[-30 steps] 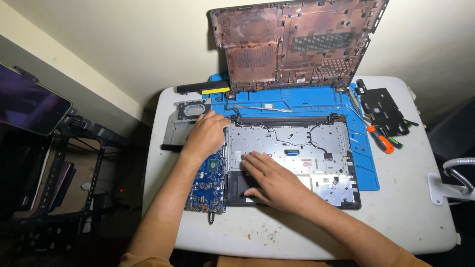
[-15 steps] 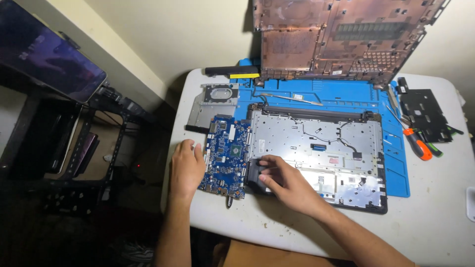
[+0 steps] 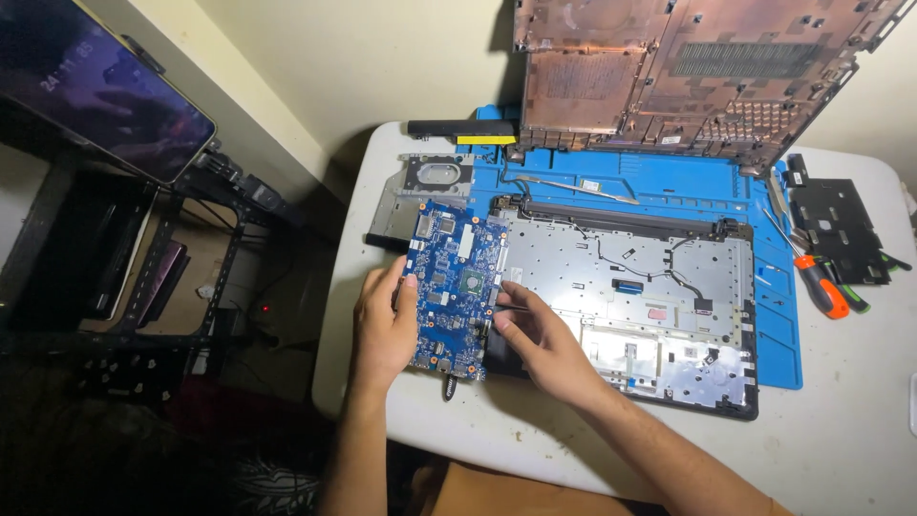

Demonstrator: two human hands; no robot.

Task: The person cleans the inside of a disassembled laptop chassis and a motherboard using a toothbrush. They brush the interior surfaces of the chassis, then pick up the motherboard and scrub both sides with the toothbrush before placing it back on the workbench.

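Gripping the blue circuit board [image 3: 456, 287] from both sides, the 2 hands sit at the left end of an opened laptop base [image 3: 630, 296]. The left hand [image 3: 384, 330] wraps the board's left edge, thumb lying on top of the board and fingers curled beneath. The right hand [image 3: 540, 344] is partly closed at the board's right edge, its fingertips touching the seam where the board meets the silver metal of the base; whether it pinches the board or only presses against it cannot be told.

The board lies half over the left end of the base and half over the white counter [image 3: 860, 401], tilted slightly. Just above it, touching or nearly so, lies a grey optical drive [image 3: 425, 186]. A black battery stick with a yellow label [image 3: 463, 129] lies beyond that, at the far edge.

Under the base is a blue work mat [image 3: 778, 334]. Propped upright against the wall at the back stands the laptop's bottom cover [image 3: 688, 72], its inner side facing out. To the right, 2 screwdrivers [image 3: 821, 287] rest beside a black bracket plate [image 3: 841, 229]. Off the counter on the left, a dark screen [image 3: 95, 86] is mounted on a stand.
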